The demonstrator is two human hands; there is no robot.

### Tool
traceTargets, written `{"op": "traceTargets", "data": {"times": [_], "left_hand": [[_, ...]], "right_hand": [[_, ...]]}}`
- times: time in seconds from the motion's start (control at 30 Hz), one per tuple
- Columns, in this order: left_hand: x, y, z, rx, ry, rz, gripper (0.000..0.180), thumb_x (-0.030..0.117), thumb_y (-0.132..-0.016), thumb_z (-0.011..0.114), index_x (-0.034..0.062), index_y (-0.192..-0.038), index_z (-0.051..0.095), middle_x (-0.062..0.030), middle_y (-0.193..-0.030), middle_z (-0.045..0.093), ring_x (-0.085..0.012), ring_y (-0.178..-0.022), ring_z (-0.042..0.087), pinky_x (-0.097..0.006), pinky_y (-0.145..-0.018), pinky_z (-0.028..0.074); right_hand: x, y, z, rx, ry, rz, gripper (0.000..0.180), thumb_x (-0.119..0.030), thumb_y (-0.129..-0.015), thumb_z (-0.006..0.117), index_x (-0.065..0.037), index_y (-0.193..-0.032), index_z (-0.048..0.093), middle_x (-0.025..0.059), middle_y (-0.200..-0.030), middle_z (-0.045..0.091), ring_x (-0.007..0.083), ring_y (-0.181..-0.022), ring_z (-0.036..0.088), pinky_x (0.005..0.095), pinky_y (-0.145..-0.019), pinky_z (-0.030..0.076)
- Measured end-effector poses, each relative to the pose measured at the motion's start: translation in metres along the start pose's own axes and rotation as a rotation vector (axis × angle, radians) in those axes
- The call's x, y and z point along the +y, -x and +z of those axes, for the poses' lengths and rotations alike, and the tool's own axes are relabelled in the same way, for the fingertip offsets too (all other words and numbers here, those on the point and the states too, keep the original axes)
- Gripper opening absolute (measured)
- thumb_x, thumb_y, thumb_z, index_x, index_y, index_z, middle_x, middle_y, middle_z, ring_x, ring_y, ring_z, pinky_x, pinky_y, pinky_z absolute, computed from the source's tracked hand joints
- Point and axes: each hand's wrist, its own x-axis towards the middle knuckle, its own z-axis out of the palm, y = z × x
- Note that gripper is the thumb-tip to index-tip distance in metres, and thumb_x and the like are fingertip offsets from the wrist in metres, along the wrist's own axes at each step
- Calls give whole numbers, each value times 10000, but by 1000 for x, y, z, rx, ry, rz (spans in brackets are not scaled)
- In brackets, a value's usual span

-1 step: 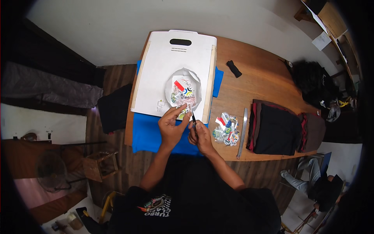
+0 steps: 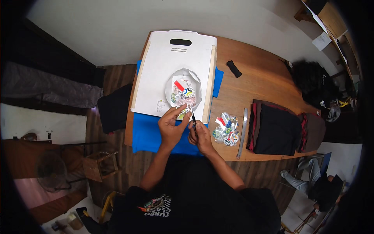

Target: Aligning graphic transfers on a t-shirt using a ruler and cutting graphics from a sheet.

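My left hand (image 2: 171, 124) pinches a small printed sticker (image 2: 184, 112) with green and dark lettering. It is over the near edge of the white board (image 2: 156, 70). Close beside it, my right hand (image 2: 200, 136) is closed round slim black scissors (image 2: 194, 120), whose tip is at the sticker's right edge. Just beyond my fingers stands a round white bowl-like container (image 2: 168, 91), holding colourful printed pieces and clear scraps (image 2: 180, 85). To the right, a loose pile of cut-out stickers (image 2: 226, 130) lies on the wooden table.
A metal ruler (image 2: 242, 132) lies right of the stickers, beside folded dark garments (image 2: 277, 128). Blue cloth (image 2: 146, 134) sits under the white board. A small black bundle (image 2: 233, 69) lies farther back on the table (image 2: 253, 85). A person (image 2: 325, 191) sits at the far lower right.
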Motion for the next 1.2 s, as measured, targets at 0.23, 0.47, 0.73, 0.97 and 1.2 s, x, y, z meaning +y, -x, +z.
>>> {"op": "traceTargets", "data": {"times": [0.23, 0.47, 0.73, 0.97, 1.2], "left_hand": [[-2, -8, -2, 9, -11, 6, 371, -144, -871, 718, -109, -1238, 672, -123, -1082, 682, -147, -1018, 663, -258, -903, 537], [-3, -40, 0, -11, -2, 63, 380, -147, -875, 712, -110, -1250, 663, -121, -1073, 674, -148, -1025, 657, -257, -912, 533], [-18, -69, 3, 0, 23, 8, 376, -150, -877, 705, -103, -1248, 667, -133, -1089, 686, -161, -1037, 667, -265, -918, 536], [-25, -77, 3, 28, 27, 4, 372, -148, -884, 698, -101, -1252, 665, -132, -1094, 688, -165, -1048, 670, -264, -929, 534], [-26, -72, 3, 22, 20, -14, 377, -151, -884, 696, -101, -1257, 662, -134, -1102, 687, -163, -1059, 666, -264, -933, 534]], "right_hand": [[-2, -12, 1, -5, 7, -8, 374, -373, -1135, 365, -36, -1094, 521, -29, -595, 320, 61, -451, 260, 242, -443, 261], [-6, -43, -5, -5, 38, -15, 374, -386, -1132, 366, -47, -1091, 520, -28, -591, 309, 68, -444, 254, 249, -443, 259], [-3, -75, -9, 42, 36, -32, 383, -412, -1128, 365, -64, -1086, 518, -25, -587, 313, 78, -428, 246, 257, -435, 258], [-3, -78, -13, 78, -15, 20, 373, -391, -1134, 352, -60, -1088, 518, -30, -583, 306, 71, -432, 242, 248, -432, 260], [-1, -75, -15, 63, 8, 25, 385, -409, -1130, 356, -60, -1102, 517, -23, -591, 318, 78, -436, 254, 250, -436, 253]]}}
